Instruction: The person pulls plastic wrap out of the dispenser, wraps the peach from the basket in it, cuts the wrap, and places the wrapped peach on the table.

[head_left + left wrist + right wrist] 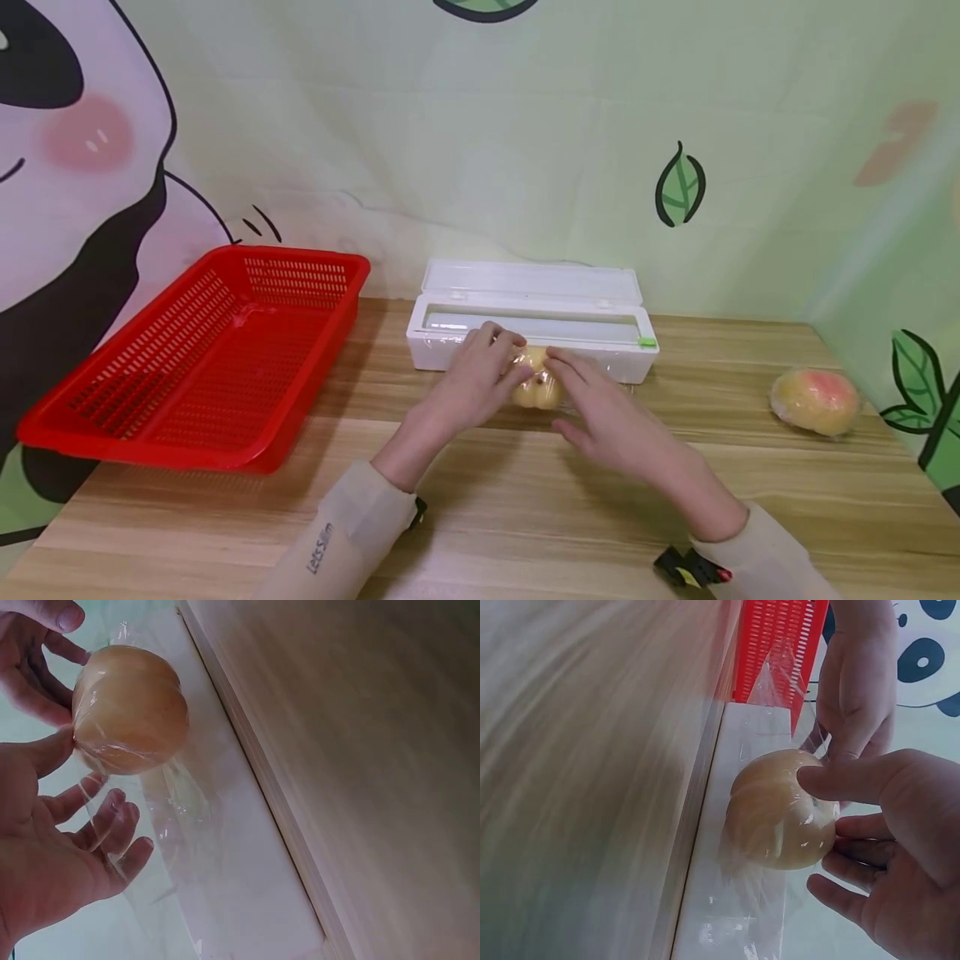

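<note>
A yellow lobed fruit [537,390] with clear plastic wrap [739,881] around it is held between both hands, in front of the white wrap dispenser box [435,354]. My left hand [472,377] has its thumb at the fruit's edge; the other fingers curve beside it, with film stretched across them in the left wrist view. From the opposite side, my right hand [618,423] grips the fruit, thumb on top and fingertips against its side. In the right wrist view the fruit [776,814] overlaps the box, and loose film rises toward the left hand.
The dispenser's lid [532,282] stands raised against the back, with a green slider [647,342] at its right end. To the left sits a red plastic basket [292,400]. A wrapped yellow-and-pink fruit [815,402] lies at the right of the wooden table [525,517].
</note>
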